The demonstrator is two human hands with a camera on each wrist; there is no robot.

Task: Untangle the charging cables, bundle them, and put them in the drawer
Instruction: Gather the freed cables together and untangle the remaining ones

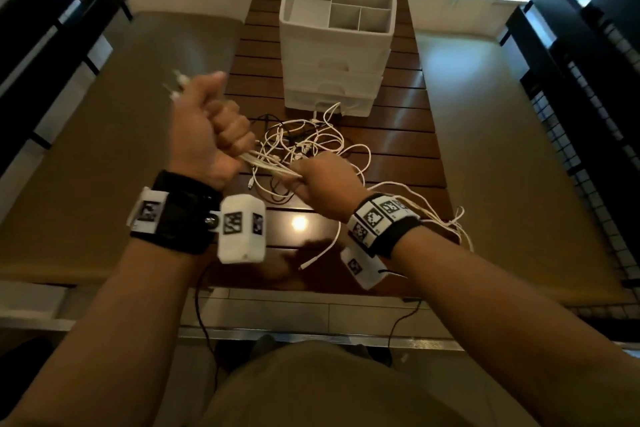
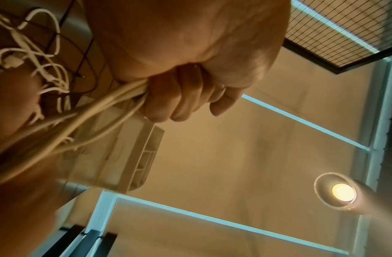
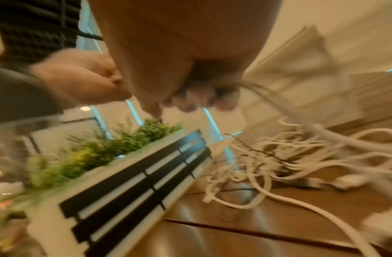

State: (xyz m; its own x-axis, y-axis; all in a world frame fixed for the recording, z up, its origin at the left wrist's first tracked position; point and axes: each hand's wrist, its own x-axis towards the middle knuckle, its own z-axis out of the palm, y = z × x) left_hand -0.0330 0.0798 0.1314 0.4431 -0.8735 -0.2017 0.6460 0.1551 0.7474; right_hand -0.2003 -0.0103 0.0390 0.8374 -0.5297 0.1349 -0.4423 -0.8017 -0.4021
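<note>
A tangle of white charging cables (image 1: pixel 304 146) lies on the slatted wooden table (image 1: pixel 398 135), with thin black cables mixed in. My left hand (image 1: pixel 211 128) is raised in a fist round a bunch of white strands (image 2: pixel 115 99); plug ends stick out above it. My right hand (image 1: pixel 323 180) grips the same bunch lower down, just above the table. More white cable (image 1: pixel 446 222) trails past my right wrist. The white drawer unit (image 1: pixel 336 38) stands behind the tangle, drawers closed. The right wrist view is blurred; it shows the cable pile (image 3: pixel 278 161).
The drawer unit's top tray (image 1: pixel 308 7) has several bare compartments. Dark slatted screens (image 1: pixel 588 80) flank both sides. A planter with green foliage (image 3: pixel 98 151) shows in the right wrist view. Brown surfaces lie left and right of the table.
</note>
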